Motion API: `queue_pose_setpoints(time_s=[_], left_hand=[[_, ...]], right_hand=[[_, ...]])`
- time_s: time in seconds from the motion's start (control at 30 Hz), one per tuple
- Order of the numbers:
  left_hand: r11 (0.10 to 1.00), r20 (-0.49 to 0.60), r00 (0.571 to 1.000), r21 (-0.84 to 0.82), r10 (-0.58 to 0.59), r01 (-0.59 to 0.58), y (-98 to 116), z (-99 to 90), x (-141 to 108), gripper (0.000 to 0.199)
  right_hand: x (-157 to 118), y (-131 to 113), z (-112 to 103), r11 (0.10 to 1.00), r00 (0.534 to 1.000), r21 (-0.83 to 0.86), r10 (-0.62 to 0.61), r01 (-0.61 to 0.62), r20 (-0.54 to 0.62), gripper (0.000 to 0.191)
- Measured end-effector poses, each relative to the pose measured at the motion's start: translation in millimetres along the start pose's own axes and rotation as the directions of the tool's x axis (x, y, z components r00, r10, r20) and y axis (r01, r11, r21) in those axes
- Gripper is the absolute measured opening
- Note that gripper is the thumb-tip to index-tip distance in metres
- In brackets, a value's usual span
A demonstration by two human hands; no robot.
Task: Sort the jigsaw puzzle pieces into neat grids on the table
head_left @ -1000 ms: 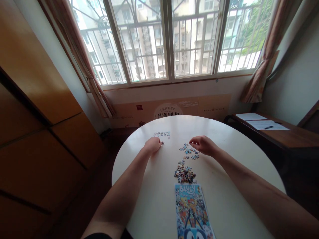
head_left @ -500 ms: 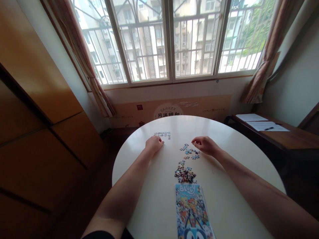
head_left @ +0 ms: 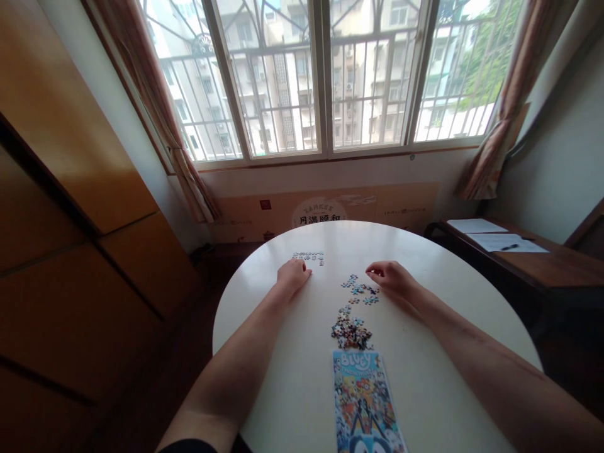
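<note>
My left hand [head_left: 293,275] rests on the white round table with its fingers curled closed. It lies just in front of a small block of joined puzzle pieces [head_left: 307,255], partly covering its near edge. Whatever its fingertips may hold is too small to make out. My right hand [head_left: 389,277] is closed too, with thumb and forefinger pinched beside some loose puzzle pieces [head_left: 357,289]; I cannot see what is between them. Nearer to me is a heaped pile of puzzle pieces [head_left: 352,333]. Below the pile lies a blue Bluey puzzle picture sheet [head_left: 363,396].
The round table [head_left: 283,390] has its far edge near a printed cardboard panel [head_left: 396,201] under the barred window. A wooden side table [head_left: 566,264] with papers [head_left: 507,243] and a pen stands at the right. Wooden cabinets [head_left: 70,302] line the left.
The left hand has turned slightly, its fingers curling further under. My right hand has shifted a little to the right. The puzzle pieces look unchanged, and the view has tilted slightly.
</note>
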State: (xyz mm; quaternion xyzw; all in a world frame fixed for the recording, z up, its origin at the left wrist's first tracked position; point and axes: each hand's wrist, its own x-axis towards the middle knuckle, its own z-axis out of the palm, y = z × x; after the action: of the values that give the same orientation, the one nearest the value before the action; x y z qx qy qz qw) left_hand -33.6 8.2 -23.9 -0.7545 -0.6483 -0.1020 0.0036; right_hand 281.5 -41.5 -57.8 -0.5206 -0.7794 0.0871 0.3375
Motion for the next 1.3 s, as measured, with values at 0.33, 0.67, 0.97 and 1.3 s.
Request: queue_pose_setpoints(time_s=[0.33, 0.67, 0.97, 1.3], left_hand=[[0.998, -0.015, 0.998, -0.019, 0.055, -0.056, -2, 3.5, 1, 0.026], [0.996, -0.056, 0.995, 0.040, 0.084, -0.082, 1, -9.1, 0, 0.025], [0.987, -0.008, 0.991, 0.096, 0.130, -0.129, 17, 0.3, -1, 0.030], [0.970, -0.044, 0.970, 0.040, 0.240, -0.238, 3, 22.2, 9, 0.035]], right_hand=[[-1, -4, -1, 1.000, 1.000, -0.002, 0.003, -0.003, -0.005, 0.025], [2, 6, -13, 0.999, 0.993, -0.035, 0.005, -0.009, -0.118, 0.024], [1, 13, -12, 0.999, 0.991, 0.007, 0.032, -0.031, -0.131, 0.024], [1, 13, -9, 0.999, 0.995, 0.030, 0.040, -0.037, -0.096, 0.026]])
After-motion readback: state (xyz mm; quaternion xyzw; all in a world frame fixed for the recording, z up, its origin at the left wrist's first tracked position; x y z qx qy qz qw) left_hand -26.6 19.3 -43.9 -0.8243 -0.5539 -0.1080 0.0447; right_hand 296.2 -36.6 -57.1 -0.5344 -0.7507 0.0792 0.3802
